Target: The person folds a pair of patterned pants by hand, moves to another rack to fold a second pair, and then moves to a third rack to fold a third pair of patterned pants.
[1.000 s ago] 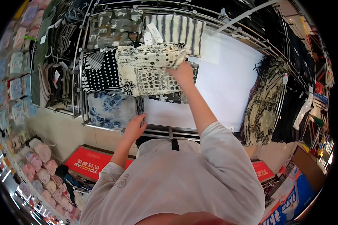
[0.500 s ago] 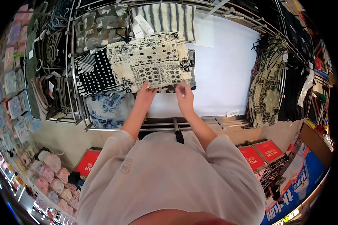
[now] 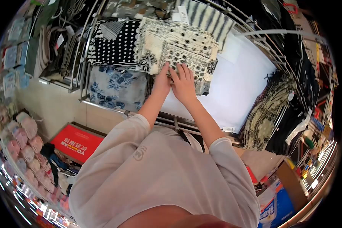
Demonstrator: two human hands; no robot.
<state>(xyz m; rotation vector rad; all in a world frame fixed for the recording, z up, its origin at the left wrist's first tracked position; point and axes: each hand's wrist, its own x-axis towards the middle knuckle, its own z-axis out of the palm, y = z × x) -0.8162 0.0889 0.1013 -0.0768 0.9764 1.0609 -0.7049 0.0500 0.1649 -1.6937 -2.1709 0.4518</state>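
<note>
A folded cream cloth with black patterns (image 3: 178, 43) lies on a stack of other folded fabrics. My right hand (image 3: 183, 83) rests on its near part, fingers stretched out flat and slightly apart. Beside it, my left hand (image 3: 162, 80) touches the cloth's near edge, seen from the side, with its fingers extended onto the fabric. The two hands almost meet. To the left are a black cloth with white dots (image 3: 116, 47) and a grey-blue floral cloth (image 3: 117, 89). A striped cloth (image 3: 205, 22) with a white tag (image 3: 183, 14) lies behind.
The fabrics lie on a white tabletop (image 3: 231, 87) with a metal rail. Dark patterned garments (image 3: 268, 110) are at its right end. Hanging clothes (image 3: 49, 47) stand left. A red sign box (image 3: 79, 142) and shelves of pink packs (image 3: 28, 152) are lower left.
My right hand has come in from the cloth's right corner to lie flat beside my left hand. The view has turned, shifting the table rightward and tilting it.
</note>
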